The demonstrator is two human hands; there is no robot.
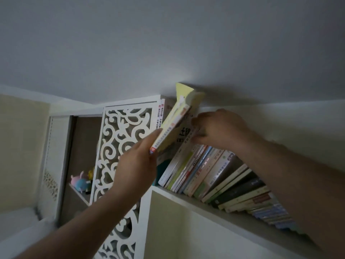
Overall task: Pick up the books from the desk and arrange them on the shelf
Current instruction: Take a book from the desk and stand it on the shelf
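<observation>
The left hand gripped one yellow-covered book, tilted at the left end of the shelf. The right hand, fingers curled, pressed the leaning row of books rightward, leaving a narrow gap beside two upright books by the white fretwork panel.

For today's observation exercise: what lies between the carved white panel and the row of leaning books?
In the head view, two upright books beside the carved white panel, then the yellow book held by the left hand, before the leaning books.

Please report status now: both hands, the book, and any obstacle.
Left hand grips yellow book, tilted, partly in the gap. Right hand holds leaning row of books aside. Shelf crowded; gap narrow.
</observation>
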